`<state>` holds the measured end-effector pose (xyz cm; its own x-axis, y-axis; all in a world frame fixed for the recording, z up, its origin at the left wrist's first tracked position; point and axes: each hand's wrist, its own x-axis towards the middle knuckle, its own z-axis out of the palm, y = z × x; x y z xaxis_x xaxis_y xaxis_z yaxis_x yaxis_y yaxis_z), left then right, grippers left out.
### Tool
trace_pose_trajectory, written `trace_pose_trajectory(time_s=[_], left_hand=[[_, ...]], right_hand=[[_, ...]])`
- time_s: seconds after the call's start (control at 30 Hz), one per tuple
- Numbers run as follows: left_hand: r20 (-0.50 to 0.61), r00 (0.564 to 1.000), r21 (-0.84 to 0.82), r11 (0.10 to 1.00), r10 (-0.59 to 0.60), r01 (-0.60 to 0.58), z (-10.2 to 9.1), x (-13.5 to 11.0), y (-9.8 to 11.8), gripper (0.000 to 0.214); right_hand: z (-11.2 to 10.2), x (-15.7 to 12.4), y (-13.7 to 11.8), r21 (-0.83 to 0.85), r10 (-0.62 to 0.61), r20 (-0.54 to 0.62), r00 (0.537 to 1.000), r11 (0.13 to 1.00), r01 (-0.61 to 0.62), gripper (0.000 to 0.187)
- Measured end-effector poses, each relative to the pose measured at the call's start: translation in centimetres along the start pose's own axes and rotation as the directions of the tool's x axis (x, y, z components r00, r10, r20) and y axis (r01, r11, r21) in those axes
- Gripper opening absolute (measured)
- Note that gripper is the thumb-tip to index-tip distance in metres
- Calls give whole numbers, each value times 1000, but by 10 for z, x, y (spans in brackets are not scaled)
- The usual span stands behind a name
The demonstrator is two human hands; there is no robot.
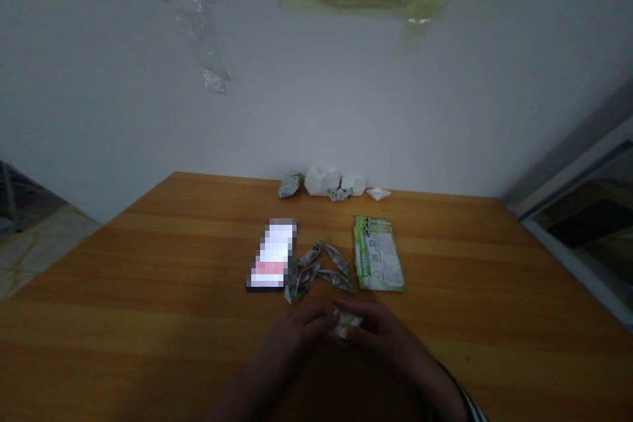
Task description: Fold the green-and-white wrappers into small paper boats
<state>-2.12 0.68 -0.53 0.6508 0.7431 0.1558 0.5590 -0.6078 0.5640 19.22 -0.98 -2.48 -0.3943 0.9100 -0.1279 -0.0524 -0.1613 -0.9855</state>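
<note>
Between my two hands, low over the near part of the wooden table, is a small folded piece of printed paper [347, 324], whitish with green and orange patches. My left hand [304, 330] grips it from the left with the fingertips. From the right, my right hand [378, 330] pinches it between thumb and fingers. Just beyond my hands lie several folded paper pieces [336, 279] with pointed ends, grey and green printed. A stack of green and white printed leaflets [380, 260] lies to their right.
A phone [271, 257] with a lit, blurred screen lies left of the folded pieces. Along the wall stand white folded papers [321, 181], a printed crumpled piece [289, 186] and a small white folded paper [378, 193]. The wooden table [148, 257] meets the wall at the back.
</note>
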Motion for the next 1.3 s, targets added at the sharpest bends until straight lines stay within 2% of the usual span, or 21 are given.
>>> trace_pose_trajectory(time_s=[0.17, 0.27, 0.37, 0.47, 0.53, 0.6, 0.73, 0.87, 1.0, 1.13, 1.23, 1.3], left_hand=[[-77, 995, -19, 998, 56, -58, 7, 2, -6, 27], [-148, 988, -129, 989, 47, -66, 11, 5, -7, 29], [-222, 973, -326, 945, -58, -18, 11, 7, -5, 24], [-289, 947, -479, 878, -139, -17, 8, 9, -3, 17], [-311, 935, -536, 844, -172, -23, 4, 10, -1, 14], [-299, 941, -571, 820, -159, -43, 2, 10, 0, 16], [-185, 978, -594, 804, -97, -32, 0, 10, 3, 22], [-176, 974, -623, 782, -141, 0, 0, 11, 5, 22], [-182, 921, -719, 686, -344, 115, 5, 12, 8, 16], [-55, 817, -864, 437, -574, 249, 14, 14, 15, 20], [-16, 751, -911, 318, -660, 260, 17, 16, 21, 27], [-23, 733, -930, 284, -679, 234, 18, 16, 24, 30]], right_hand=[[-6, -4, -12, -27, -18, 26, 1000, 999, 19, 46], [-6, -3, -10, -43, -47, 16, 999, 998, 48, 44], [-6, 1, -2, -133, -174, -145, 974, 979, 155, 31], [-7, 4, 5, -197, -288, -330, 899, 952, 232, 11], [-8, 5, 6, -196, -314, -375, 872, 946, 256, 4], [-9, 4, 6, -201, -331, -379, 864, 941, 272, 5], [-8, 2, 5, -263, -359, -315, 879, 923, 282, 6], [-3, -1, 3, -266, -358, -329, 874, 923, 278, 7], [6, 0, 2, -253, -303, -453, 838, 945, 205, 13], [17, 3, 3, -218, -229, -547, 805, 968, 127, 24], [26, 4, 4, -163, -198, -584, 788, 979, 125, 24], [31, 4, 4, -88, -169, -599, 783, 985, 146, 20]])
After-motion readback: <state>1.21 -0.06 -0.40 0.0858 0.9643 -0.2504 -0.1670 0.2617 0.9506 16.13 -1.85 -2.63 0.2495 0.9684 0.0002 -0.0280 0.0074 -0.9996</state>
